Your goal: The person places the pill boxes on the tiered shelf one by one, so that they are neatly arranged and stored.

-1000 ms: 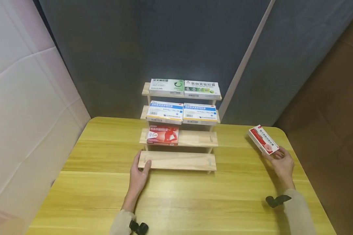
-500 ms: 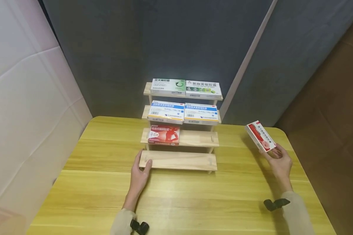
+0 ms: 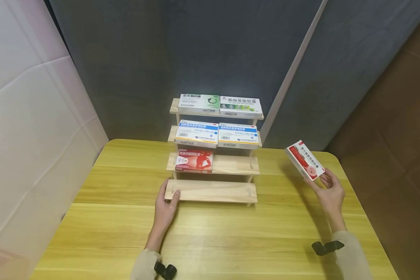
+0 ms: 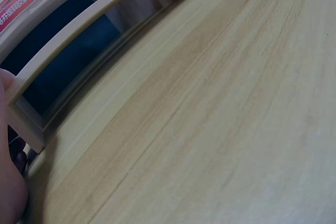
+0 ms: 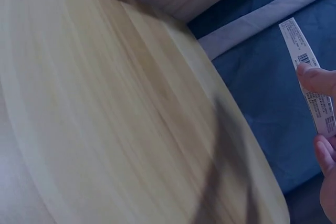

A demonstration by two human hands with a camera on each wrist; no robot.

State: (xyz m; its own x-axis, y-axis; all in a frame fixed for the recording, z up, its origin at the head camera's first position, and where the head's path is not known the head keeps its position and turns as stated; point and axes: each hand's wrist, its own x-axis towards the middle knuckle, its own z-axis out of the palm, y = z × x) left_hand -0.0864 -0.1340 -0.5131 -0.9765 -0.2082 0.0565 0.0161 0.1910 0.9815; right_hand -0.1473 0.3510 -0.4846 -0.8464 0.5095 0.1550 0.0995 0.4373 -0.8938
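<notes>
My left hand [image 3: 165,210] grips the left end of the lowest step of a four-tier wooden display rack [image 3: 213,191], thumb on top. At the table's right side, my right hand [image 3: 330,192] holds a white-and-red medicine box [image 3: 305,160] by its near end, raised and tilted above the tabletop. In the right wrist view this medicine box [image 5: 310,77] shows its narrow printed side between thumb and fingers. On the rack's third tier down, a red medicine box [image 3: 194,161] lies at the left. The left wrist view catches only an edge of my left hand [image 4: 10,177].
Two blue-and-white medicine boxes [image 3: 196,133] lie side by side on the second tier. The top tier bears a green-and-white box [image 3: 198,103] and another white-and-green box [image 3: 240,106]. Behind the wooden table [image 3: 126,233] hangs a dark curtain [image 3: 126,70]; cloth panels flank both sides.
My right hand has carried the white-and-red medicine box a little to the left and away from me. The left hand stays on the rack, which has not moved.
</notes>
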